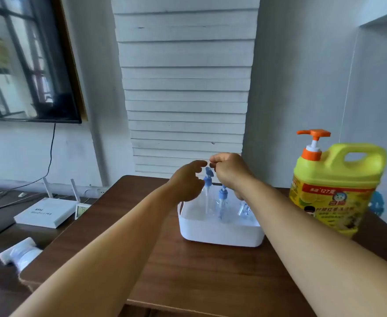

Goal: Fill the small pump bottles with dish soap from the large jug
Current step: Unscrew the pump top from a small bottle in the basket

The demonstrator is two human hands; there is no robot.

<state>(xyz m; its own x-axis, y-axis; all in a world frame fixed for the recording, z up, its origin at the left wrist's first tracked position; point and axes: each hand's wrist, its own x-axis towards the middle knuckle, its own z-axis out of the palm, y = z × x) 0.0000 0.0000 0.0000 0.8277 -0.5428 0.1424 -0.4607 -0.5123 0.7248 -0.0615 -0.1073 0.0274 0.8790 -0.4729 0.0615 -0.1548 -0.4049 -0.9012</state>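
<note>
Both hands met above the tub point(222, 234) near the table's point(165, 271) far edge; left hand point(188, 186) loosely curled, fingers apart. Right hand point(229, 170) pinched a bottle's point(207, 202) blue pump; jug point(334, 188) stood at the right edge.

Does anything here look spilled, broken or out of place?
No spill shows. The yellow jug stands upright on the wooden table, pump on. One oddity: a small clear bottle in the white tub seems to lean; the picture is blurry.

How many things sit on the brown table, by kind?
Clear pump bottles with blue pumps: 2 plainly seen; a third shape in the tub is too blurred to tell
White tub: 1
Yellow jug: 1
Total: 4 sure
</note>
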